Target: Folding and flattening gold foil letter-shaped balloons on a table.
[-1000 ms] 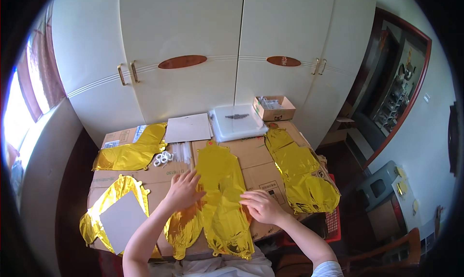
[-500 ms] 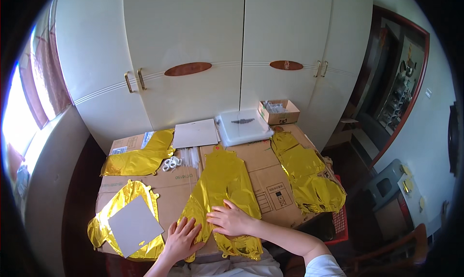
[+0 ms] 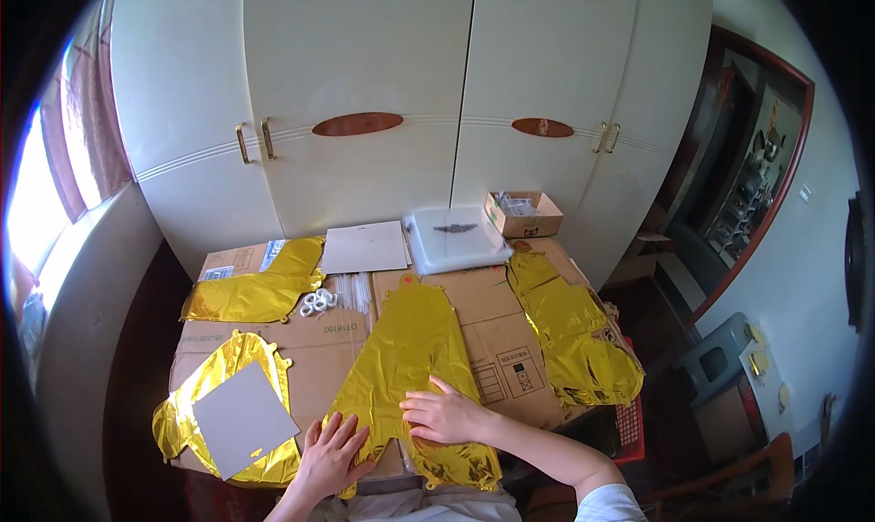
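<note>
A flat gold foil balloon [image 3: 401, 335], shaped like a letter A, lies in front of me on brown cardboard [image 3: 314, 349]. My left hand [image 3: 330, 454] rests on its near left leg, palm down with fingers spread. On its right side, above the near right leg, my right hand [image 3: 447, 414] lies flat with the fingers stretched out. Neither hand grips anything. Left of my left hand is another gold foil balloon [image 3: 219, 367], partly covered by a grey card [image 3: 246, 420].
More gold foil balloons lie at the far left [image 3: 251, 294] and right [image 3: 570, 321]. Along the back are white rings [image 3: 317, 301], clear straws [image 3: 355, 292], grey cards [image 3: 365, 248], a clear plastic packet [image 3: 456, 248] and an open box [image 3: 529, 221]. A red basket [image 3: 631, 426] stands beyond the right edge.
The view has shifted slightly. My right hand has slid a little to the right over the foil, and my hands are farther apart. Both stay flat on the balloon.
</note>
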`<action>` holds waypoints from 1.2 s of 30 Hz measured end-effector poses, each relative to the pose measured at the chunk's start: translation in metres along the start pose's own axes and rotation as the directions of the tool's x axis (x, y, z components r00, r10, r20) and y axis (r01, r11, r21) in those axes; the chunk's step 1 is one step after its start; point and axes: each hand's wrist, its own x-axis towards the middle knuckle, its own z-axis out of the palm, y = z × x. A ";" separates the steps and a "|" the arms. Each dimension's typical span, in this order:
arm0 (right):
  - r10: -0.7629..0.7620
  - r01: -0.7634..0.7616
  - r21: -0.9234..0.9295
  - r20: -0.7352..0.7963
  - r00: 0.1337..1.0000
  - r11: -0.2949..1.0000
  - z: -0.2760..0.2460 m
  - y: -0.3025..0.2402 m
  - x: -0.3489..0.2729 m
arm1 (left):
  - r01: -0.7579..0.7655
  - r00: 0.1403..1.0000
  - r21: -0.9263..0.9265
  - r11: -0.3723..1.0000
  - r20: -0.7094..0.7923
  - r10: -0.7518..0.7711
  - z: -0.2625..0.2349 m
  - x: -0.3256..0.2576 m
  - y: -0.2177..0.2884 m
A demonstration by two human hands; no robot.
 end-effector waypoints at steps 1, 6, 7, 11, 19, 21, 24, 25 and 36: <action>0.001 -0.001 -0.006 0.006 1.000 1.000 -0.001 0.001 -0.001 | 0.001 1.000 0.003 1.000 0.000 -0.001 0.000 0.000 0.000; 0.001 -0.001 -0.012 0.003 1.000 1.000 0.000 0.006 -0.005 | 0.009 1.000 -0.006 1.000 0.007 -0.009 0.000 0.000 0.001; -0.004 0.004 -0.018 0.000 1.000 1.000 -0.001 0.006 -0.005 | 0.010 1.000 -0.010 1.000 0.008 -0.010 0.000 0.001 0.001; -0.012 0.007 -0.046 -0.119 0.993 0.999 -0.015 0.001 -0.006 | 0.019 1.000 -0.023 1.000 0.017 -0.018 0.000 0.001 0.001; 0.355 -0.318 0.160 -0.363 0.862 0.935 -0.029 0.060 -0.058 | 0.033 0.999 -0.050 0.998 0.008 -0.033 0.001 -0.001 0.001; 0.390 -0.379 0.100 -0.332 0.859 0.920 -0.021 0.064 -0.073 | 0.039 0.999 -0.061 0.997 0.009 -0.039 0.001 0.000 0.001; 0.371 -0.361 0.091 -0.311 0.875 0.928 -0.012 0.058 -0.079 | 0.049 0.999 -0.065 0.997 0.013 -0.048 0.003 0.000 0.002; 0.355 -0.346 0.087 -0.314 0.881 0.934 -0.010 0.057 -0.078 | 0.051 0.999 -0.062 0.997 0.015 -0.050 0.004 0.000 0.001; 0.329 -0.334 0.049 -0.346 0.879 0.941 -0.011 0.050 -0.074 | 0.050 0.999 -0.055 0.997 0.019 -0.049 0.003 0.000 0.002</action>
